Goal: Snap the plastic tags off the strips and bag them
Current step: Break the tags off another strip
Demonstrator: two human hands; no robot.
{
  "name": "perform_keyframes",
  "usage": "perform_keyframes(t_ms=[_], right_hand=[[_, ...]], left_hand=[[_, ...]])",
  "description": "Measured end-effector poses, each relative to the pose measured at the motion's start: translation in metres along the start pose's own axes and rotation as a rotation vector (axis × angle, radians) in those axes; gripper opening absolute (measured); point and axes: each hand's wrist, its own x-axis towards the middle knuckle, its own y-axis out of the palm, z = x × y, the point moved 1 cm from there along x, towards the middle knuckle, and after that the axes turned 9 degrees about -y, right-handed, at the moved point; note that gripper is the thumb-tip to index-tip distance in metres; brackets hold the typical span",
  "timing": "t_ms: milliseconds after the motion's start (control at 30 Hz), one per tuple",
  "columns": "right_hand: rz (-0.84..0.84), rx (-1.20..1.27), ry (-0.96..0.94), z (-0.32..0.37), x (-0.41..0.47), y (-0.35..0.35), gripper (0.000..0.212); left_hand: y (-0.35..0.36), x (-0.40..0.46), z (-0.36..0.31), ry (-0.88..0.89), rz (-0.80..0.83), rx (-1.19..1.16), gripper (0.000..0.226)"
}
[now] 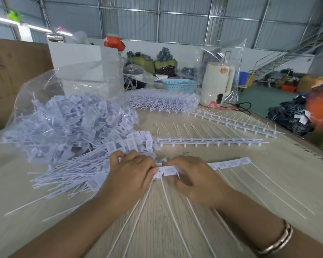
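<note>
Both hands, left hand (131,170) and right hand (192,175), pinch the strip (229,164); bend sharply at one tag (169,171) for a clean break.

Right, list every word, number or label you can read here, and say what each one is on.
Nothing can be read as text.
Loose tags: grey printed blocks on the flags, too small and blurred.
Tag between left hand and right hand: print blurred.
Kettle: round orange sticker and red mark low on the body, unreadable.
Table: dark marks at the right edge, blurred.
</note>
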Motion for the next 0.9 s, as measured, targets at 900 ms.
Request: perform_keyframes(t_ms=[900], right_hand=[[0.075,0.046,0.034,0.0,-0.002,0.01,0.035]], left_hand=[[0.004,0.004,0.003,0.157,-0.049,-0.154,0.027]])
